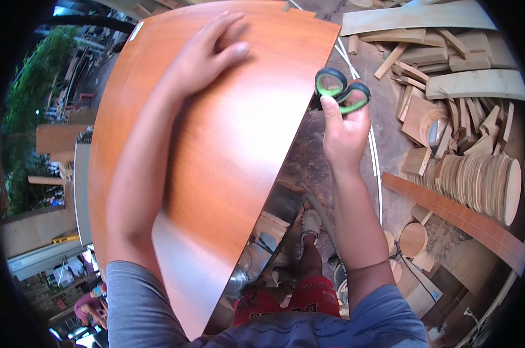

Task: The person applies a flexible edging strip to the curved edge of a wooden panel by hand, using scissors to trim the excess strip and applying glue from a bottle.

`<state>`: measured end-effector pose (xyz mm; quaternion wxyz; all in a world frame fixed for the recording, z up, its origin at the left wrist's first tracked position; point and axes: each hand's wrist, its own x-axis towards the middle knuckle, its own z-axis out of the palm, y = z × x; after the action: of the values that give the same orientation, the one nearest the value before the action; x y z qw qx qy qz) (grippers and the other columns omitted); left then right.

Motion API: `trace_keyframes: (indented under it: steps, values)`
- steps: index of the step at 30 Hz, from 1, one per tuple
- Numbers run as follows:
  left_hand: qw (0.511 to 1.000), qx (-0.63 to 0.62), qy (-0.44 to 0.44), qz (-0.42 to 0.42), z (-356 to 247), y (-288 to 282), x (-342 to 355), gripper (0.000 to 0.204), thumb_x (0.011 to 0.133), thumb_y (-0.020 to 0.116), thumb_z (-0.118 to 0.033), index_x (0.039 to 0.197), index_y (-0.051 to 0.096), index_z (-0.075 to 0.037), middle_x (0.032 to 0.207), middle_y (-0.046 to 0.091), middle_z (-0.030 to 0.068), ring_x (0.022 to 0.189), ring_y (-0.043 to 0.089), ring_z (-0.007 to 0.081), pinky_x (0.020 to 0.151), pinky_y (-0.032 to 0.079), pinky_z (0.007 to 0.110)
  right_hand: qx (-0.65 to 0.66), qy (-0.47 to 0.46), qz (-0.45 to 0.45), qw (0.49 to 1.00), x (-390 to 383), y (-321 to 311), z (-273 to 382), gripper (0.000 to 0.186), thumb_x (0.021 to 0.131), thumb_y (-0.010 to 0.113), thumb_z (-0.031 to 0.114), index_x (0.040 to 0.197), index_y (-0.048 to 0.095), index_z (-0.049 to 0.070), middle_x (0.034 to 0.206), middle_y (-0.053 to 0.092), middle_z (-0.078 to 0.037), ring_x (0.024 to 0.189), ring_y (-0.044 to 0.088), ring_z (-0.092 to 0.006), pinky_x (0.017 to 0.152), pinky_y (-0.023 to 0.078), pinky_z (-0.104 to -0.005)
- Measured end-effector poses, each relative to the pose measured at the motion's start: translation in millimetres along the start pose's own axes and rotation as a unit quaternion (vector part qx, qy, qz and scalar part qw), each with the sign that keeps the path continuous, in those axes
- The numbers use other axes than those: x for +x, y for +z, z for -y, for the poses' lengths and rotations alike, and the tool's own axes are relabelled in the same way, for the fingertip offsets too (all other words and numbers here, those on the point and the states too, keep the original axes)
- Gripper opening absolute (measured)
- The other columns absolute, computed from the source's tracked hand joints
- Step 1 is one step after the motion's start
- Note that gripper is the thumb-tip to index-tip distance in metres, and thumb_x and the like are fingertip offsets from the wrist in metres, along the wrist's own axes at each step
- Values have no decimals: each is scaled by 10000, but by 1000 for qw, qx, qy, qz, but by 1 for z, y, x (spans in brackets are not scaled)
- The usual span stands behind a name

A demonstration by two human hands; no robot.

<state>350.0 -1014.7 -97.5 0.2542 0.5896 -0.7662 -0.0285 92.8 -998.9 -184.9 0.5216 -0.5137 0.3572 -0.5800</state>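
Note:
A large orange-brown wood-grain panel [227, 145] takes up the middle of the head view, with a glossy sheen across it. My left hand [209, 58] lies on its upper part with thumb and fingers apart, the forearm stretching over the panel. Beside the panel's right edge, my right hand [344, 127] grips a pair of scissors [332, 80] by their black and green looped handles, thumb on the near loop. The blades are hidden or too small to make out.
Wood offcuts [465, 113], stacked round discs [477, 191] and a long reddish strip [448, 214] lie at the right, near white strips [374, 156] on the floor. A hose [320, 211] runs by my feet. A co-worker [88, 304] is at the lower left.

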Motion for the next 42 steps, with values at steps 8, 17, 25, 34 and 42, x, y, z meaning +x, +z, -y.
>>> trace_keyframes:
  steps: [8,17,25,34,42]
  values:
    - [949,143,-269,85,-71,-90,-257,634,833,592,-327,1404,412,-120,1502,294,155,1413,211,333,1134,136,494,90,58,-24,994,-90,11,16,190,865,641,38,1010,523,7,922,570,-28,826,531,-75,753,437,-233]
    - [951,192,-238,52,-87,-80,-278,659,863,554,-477,1414,396,-151,1496,295,160,1404,221,335,1130,146,494,-104,39,-20,994,-154,23,41,138,896,584,108,978,504,32,966,579,-69,847,542,-132,788,427,-281]
    - [948,227,-224,5,-84,-68,-287,651,905,433,-576,1426,372,-191,1495,299,141,1400,237,300,1140,155,472,-146,-31,4,989,-237,36,65,135,881,585,107,985,542,32,913,602,-70,849,569,-176,826,443,-342]
    - [950,215,-227,28,-79,-67,-283,719,884,397,-630,1446,337,-185,1520,240,141,1421,174,296,1150,109,483,-151,-36,-67,986,-164,30,47,202,895,602,147,1004,501,11,944,575,-84,880,545,-165,828,429,-315]
    - [949,214,-227,44,-84,-77,-286,707,879,457,-584,1442,337,-172,1514,249,157,1418,181,308,1142,117,486,-63,13,-3,998,-265,36,60,178,913,532,91,1045,451,3,1019,554,-107,964,544,-169,900,420,-313]
